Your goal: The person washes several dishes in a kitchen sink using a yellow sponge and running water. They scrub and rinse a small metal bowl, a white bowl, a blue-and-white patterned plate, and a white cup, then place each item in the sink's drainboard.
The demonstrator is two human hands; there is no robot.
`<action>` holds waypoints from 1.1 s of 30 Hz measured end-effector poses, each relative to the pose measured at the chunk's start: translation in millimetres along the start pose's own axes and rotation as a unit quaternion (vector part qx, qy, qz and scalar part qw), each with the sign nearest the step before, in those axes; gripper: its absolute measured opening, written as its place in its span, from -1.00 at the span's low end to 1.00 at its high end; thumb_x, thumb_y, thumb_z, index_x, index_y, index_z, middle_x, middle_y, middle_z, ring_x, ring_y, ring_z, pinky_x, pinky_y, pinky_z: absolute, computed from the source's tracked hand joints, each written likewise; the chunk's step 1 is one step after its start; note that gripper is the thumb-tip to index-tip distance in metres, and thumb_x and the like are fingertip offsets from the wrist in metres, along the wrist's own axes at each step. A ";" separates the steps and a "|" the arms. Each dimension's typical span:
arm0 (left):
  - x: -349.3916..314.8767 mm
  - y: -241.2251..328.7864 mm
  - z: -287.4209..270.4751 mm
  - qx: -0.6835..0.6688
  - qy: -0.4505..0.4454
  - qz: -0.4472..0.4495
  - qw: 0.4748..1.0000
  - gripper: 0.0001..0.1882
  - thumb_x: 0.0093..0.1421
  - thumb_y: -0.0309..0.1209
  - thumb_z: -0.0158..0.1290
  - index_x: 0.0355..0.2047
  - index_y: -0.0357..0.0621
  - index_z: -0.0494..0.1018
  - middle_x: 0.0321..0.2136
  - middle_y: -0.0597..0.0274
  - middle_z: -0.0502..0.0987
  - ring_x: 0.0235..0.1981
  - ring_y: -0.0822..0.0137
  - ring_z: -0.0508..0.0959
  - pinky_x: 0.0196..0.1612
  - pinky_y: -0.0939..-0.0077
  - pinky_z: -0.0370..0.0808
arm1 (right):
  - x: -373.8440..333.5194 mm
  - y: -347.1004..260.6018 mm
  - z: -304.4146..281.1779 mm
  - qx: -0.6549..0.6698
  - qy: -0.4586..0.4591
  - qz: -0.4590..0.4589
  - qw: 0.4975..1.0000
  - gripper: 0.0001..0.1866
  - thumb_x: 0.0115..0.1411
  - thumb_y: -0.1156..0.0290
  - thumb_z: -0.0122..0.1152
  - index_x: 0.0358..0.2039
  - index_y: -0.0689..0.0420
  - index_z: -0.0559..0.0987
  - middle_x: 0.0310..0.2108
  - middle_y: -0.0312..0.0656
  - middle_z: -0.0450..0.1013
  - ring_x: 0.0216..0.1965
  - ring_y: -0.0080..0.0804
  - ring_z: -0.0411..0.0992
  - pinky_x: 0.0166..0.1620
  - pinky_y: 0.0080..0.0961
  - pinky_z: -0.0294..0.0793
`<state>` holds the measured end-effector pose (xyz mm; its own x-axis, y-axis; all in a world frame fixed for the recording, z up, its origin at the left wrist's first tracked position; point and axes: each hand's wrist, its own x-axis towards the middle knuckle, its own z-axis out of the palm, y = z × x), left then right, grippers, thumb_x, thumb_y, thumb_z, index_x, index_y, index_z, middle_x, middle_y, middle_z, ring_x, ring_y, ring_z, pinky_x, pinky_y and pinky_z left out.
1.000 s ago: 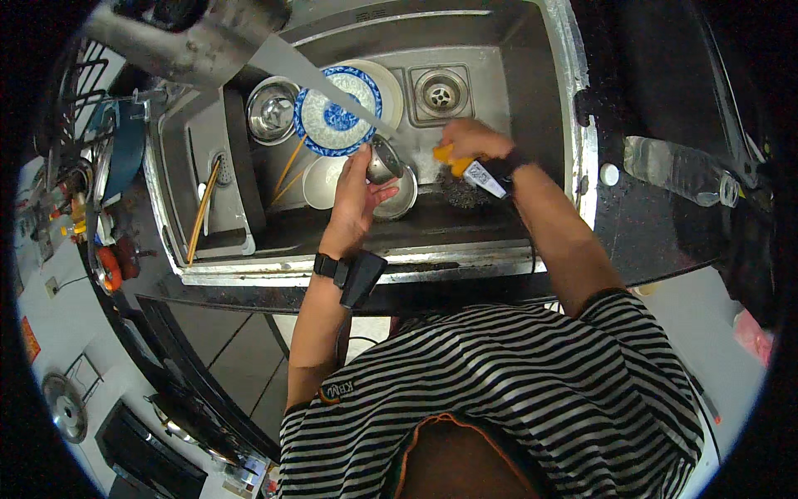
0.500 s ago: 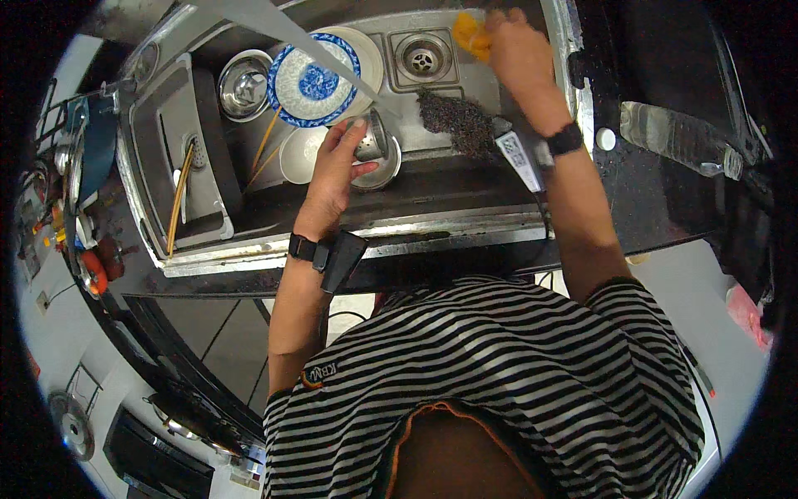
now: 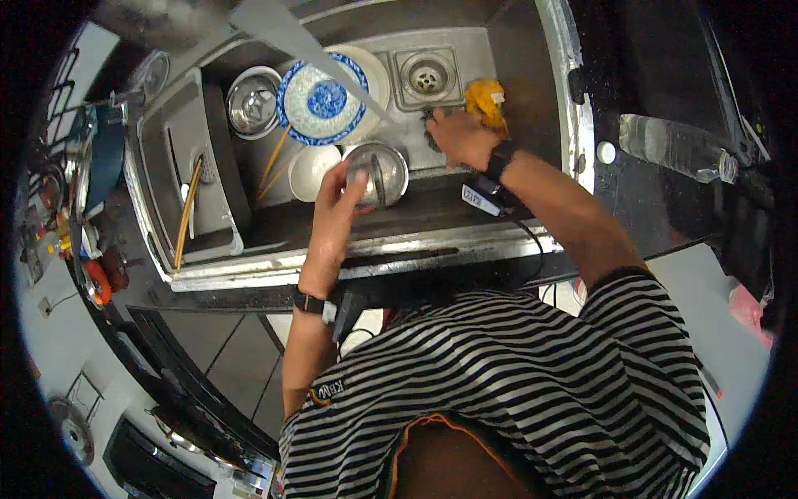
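In the sink, my left hand [image 3: 334, 193] is closed around a steel cup [image 3: 362, 176], blurred by motion, above a round metal bowl [image 3: 394, 170]. My right hand [image 3: 467, 141] reaches down near the drain, its fingers bent over a dark mesh scourer [image 3: 431, 125], most of which the hand hides. Just beyond that hand lies a crumpled yellow cloth [image 3: 484, 100], apart from the fingers. A white bowl [image 3: 309, 175] sits left of the cup. Behind it, a blue-and-white plate [image 3: 303, 104] rests on a larger pale plate [image 3: 376, 83].
Another metal bowl [image 3: 252, 104] and chopsticks [image 3: 273, 162] are at the sink's left. A side basin [image 3: 174, 150] holds more chopsticks [image 3: 188, 212]. The drain [image 3: 427, 79] lies at the back. On the right counter are a white cap [image 3: 606, 153] and a clear bottle [image 3: 669, 143].
My right hand has let go of the yellow cloth, which now lies in the sink, and moved left and nearer onto the scourer. My left hand still holds the cup, slightly lower.
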<state>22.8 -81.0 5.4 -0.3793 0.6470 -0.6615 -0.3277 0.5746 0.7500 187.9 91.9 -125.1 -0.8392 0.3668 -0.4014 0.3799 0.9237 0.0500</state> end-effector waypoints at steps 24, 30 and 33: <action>-34.8 -26.3 -29.8 0.166 0.082 0.231 0.955 -0.44 -0.03 -0.42 0.19 0.00 -0.19 0.27 -0.12 0.24 0.26 -0.12 0.36 0.36 -0.20 0.54 0.43 | 143.4 58.1 63.7 -0.039 -0.141 -0.052 0.988 -0.74 -0.03 0.33 0.05 -0.37 0.15 0.60 -0.28 -0.02 0.48 -0.30 -0.13 0.44 -0.24 -0.25 0.45; -36.0 -28.7 -28.8 0.167 0.093 0.268 0.944 -0.43 -0.08 -0.46 0.21 -0.02 -0.18 0.29 -0.10 0.18 0.28 -0.12 0.32 0.38 -0.21 0.51 0.47 | 149.7 92.9 36.5 0.279 -0.171 -0.013 0.945 -0.65 -0.21 0.17 0.35 -0.52 0.21 0.58 -0.55 -0.02 0.47 -0.42 -0.10 0.47 -0.44 -0.25 0.43; -35.9 -29.3 -28.7 0.157 0.104 0.251 0.950 -0.42 -0.09 -0.45 0.22 -0.02 -0.18 0.29 -0.10 0.18 0.28 -0.12 0.32 0.38 -0.21 0.51 0.47 | 138.3 102.9 44.2 0.159 -0.049 -0.063 0.984 -0.79 -0.29 0.42 0.32 -0.63 0.22 0.49 -0.59 -0.01 0.43 -0.47 -0.10 0.44 -0.42 -0.24 0.44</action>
<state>21.1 -135.4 7.3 -0.5925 0.7848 -0.1816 0.2008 0.3622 0.9102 128.0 232.8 -215.9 -0.8517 0.2243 -0.4735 0.3909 0.8738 -0.2892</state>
